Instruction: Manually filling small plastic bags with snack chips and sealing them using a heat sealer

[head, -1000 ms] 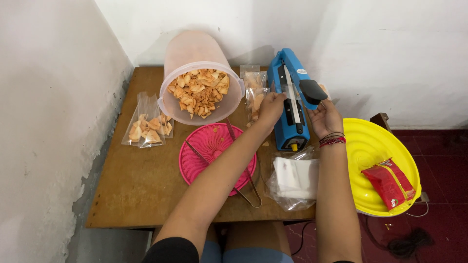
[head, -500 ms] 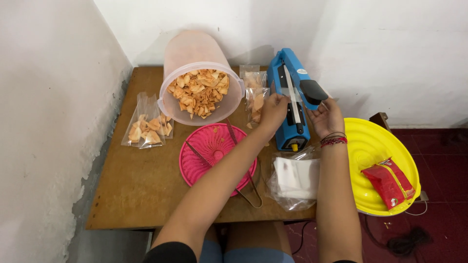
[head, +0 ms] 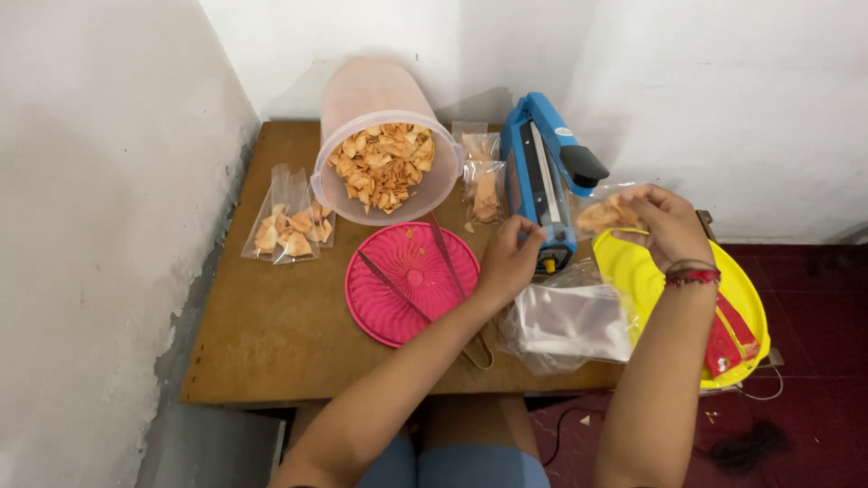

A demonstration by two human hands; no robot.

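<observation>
two hands work here: the right hand pinches a clear packet of chips just right of the blue heat sealer, above the yellow tray. the left hand, fingers loosely curled and empty, rests by the sealer's front end. sealing looks finished; next seems setting the packet down gently.

Left hand reached fwd on a long, nearly straight forearm, fingers curled loosely, palm down. Right hand was raised w/ wrist bent, fingers apparently pinched shut, though the grip was partly hidden.
</observation>
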